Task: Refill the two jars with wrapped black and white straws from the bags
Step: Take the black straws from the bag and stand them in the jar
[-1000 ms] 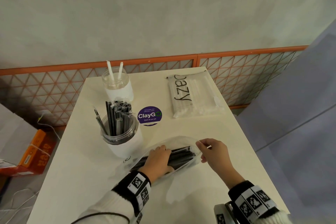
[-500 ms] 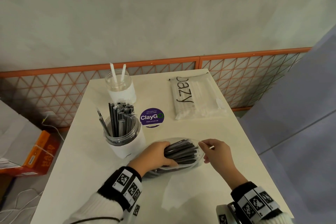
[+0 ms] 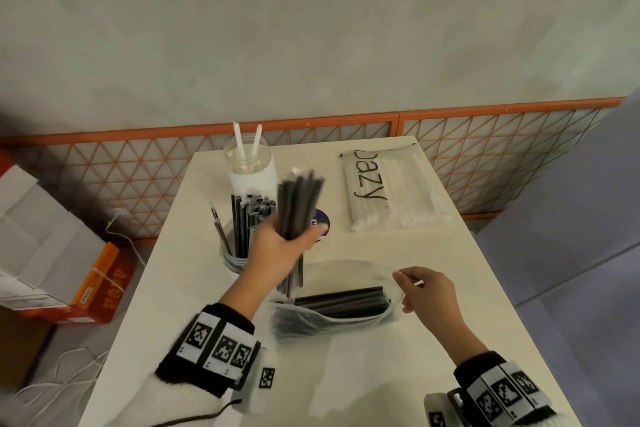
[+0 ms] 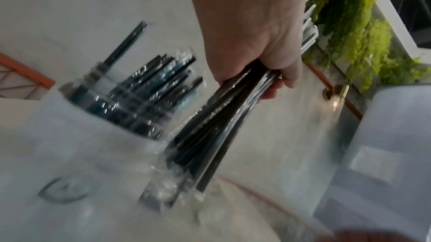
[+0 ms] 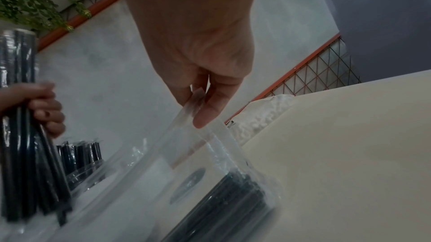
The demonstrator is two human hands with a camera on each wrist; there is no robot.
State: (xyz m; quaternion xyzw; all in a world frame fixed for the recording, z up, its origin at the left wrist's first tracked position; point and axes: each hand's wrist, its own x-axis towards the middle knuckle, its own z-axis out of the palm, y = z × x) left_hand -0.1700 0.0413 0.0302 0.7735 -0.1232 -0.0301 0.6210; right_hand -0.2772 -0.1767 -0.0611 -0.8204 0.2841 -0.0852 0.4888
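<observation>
Black wrapped straws (image 3: 298, 208), now lifted clear of the clear plastic bag (image 3: 346, 274) in the left hand's (image 3: 277, 246) curled fingers, stand ready for the near glass jar (image 3: 235, 258), while the right hand (image 3: 427, 295) pinches the bag's mouth open.

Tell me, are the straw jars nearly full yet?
Halfway. The near jar already holds many black straws, and the left hand grips another bunch for it. The right hand pinches the bag open. The far jar holds two white straws; its bag lies untouched.

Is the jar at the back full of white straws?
No, the back jar holds only two white straws, while the white straw bag lies unopened-looking beside it.
</observation>
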